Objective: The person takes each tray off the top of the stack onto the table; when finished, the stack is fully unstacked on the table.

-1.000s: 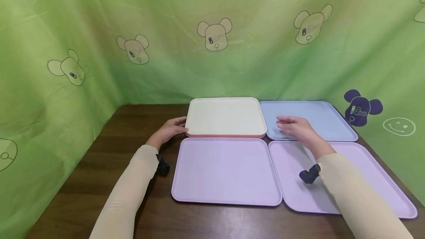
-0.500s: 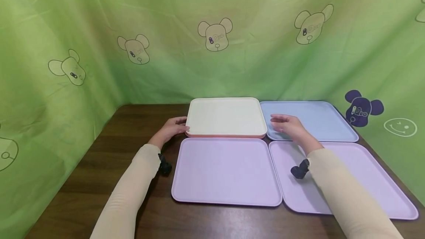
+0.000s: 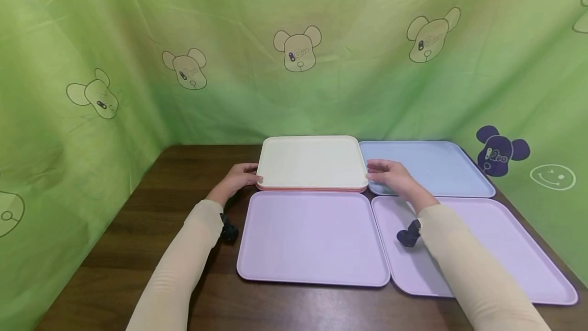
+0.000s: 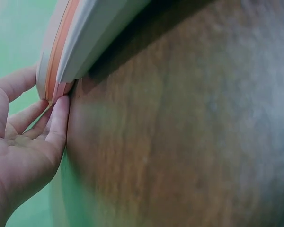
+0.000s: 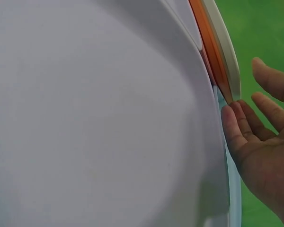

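A white tray (image 3: 312,161) tops a stack in the head view. Orange and pink tray edges show beneath it, with an orange tray (image 5: 212,40) visible in the right wrist view. At the stack's left side, my left hand (image 3: 236,180) pinches the white tray's edge, thumb over the rim and fingers at the side below it. My right hand (image 3: 392,175) is at the opposite side, above the blue tray (image 3: 432,167). In the right wrist view its fingertips touch the stack's side or nearly so, while the thumb stands apart from the rim.
Two purple trays, one in the middle (image 3: 314,239) and one at right (image 3: 496,249), lie side by side in front. All rest on a brown wooden table (image 3: 138,229). A green printed curtain (image 3: 229,101) hangs behind and along both sides.
My right hand has moved left over the blue tray up to the stack's right side. My left hand has stayed at the left edge, and the trays have not moved.
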Demonstrator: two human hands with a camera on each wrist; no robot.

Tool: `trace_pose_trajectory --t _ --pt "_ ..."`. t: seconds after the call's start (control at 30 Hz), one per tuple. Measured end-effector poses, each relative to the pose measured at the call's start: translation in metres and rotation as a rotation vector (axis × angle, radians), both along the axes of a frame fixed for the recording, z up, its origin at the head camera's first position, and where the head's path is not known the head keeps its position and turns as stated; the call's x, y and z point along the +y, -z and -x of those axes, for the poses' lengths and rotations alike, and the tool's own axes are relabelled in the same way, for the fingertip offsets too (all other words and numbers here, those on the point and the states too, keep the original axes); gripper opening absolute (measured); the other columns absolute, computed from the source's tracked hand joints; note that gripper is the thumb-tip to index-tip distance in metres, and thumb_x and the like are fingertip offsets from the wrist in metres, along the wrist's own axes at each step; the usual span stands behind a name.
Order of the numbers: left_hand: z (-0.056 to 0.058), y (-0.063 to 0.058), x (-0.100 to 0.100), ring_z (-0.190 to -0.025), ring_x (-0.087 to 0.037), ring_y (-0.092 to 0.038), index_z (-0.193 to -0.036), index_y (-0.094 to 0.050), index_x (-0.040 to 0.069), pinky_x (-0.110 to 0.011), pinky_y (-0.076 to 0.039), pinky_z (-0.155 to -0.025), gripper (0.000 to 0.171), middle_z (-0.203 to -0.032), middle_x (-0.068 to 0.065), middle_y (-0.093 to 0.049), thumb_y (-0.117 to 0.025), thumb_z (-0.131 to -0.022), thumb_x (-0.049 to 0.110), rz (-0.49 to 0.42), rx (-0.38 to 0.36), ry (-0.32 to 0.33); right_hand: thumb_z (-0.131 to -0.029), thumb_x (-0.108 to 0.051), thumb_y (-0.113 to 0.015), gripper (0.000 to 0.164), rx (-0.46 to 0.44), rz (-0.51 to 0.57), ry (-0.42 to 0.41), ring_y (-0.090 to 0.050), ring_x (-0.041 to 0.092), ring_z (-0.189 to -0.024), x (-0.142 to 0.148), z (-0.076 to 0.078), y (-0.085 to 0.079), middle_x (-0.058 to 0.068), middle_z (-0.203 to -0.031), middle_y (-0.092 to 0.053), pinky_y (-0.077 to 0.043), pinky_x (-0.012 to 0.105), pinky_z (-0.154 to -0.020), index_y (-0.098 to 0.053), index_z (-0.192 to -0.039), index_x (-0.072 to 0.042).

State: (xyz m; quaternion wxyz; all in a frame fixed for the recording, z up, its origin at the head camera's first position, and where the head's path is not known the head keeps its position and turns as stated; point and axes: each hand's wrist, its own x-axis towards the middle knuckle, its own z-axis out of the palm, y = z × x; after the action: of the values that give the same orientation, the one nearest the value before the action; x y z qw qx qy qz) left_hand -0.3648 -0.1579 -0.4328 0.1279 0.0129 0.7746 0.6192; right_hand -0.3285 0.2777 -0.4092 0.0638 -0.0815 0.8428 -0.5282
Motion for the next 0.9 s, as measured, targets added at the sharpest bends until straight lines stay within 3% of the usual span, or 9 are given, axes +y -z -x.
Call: trace_pose_trajectory --t 0.1,0.23,0.67,0.9 --pt "-0.0004 -0.0008 0.0012 -0.11 -0.026 -0.06 -0.14 -0.044 -0.008 -0.033 -0.051 -0.092 0.059 -0.135 -0.025 -0.052 -0.067 -0.086 -0.005 0.022 0.009 -0.006 -0.091 -0.011 -0.067 0.066 -0.025 0.023 -0.019 -0.038 0.04 -0.134 -0.0023 -0.0002 -0.0007 0.028 -0.143 -0.041 -0.03 0.044 -0.11 -0.035 -0.144 0.01" --pt "-0.0014 -0.002 0.0034 -0.111 -0.027 -0.06 -0.139 -0.046 -0.008 -0.033 -0.051 -0.091 0.057 -0.133 -0.025 -0.054 -0.067 -0.086 -0.005 0.06 0.028 -0.015 -0.088 -0.008 -0.069 0.072 -0.053 0.035 -0.05 -0.032 0.041 -0.137 -0.0043 -0.0004 -0.0002 0.03 -0.146 -0.036 -0.025 0.048 -0.112 -0.03 -0.146 0.01" --pt "-0.0056 -0.0026 0.0092 -0.099 -0.022 -0.061 -0.136 -0.048 -0.009 -0.033 -0.053 -0.087 0.054 -0.128 -0.026 -0.056 -0.061 -0.083 -0.011 0.074 0.057 -0.046 -0.08 -0.004 -0.076 0.085 -0.045 -0.015 -0.082 -0.03 0.044 -0.137 -0.0066 -0.0002 0.0063 0.032 -0.147 -0.032 -0.025 0.049 -0.112 -0.026 -0.147 0.012" --pt "-0.007 -0.0029 0.0103 -0.096 -0.022 -0.061 -0.136 -0.049 -0.008 -0.034 -0.053 -0.087 0.054 -0.128 -0.025 -0.056 -0.059 -0.083 -0.01 0.095 0.059 -0.056 -0.077 -0.001 -0.078 0.09 -0.012 -0.072 -0.083 -0.039 0.045 -0.131 -0.0075 -0.0004 0.0087 0.033 -0.147 -0.031 -0.034 0.046 -0.107 -0.023 -0.147 0.012"
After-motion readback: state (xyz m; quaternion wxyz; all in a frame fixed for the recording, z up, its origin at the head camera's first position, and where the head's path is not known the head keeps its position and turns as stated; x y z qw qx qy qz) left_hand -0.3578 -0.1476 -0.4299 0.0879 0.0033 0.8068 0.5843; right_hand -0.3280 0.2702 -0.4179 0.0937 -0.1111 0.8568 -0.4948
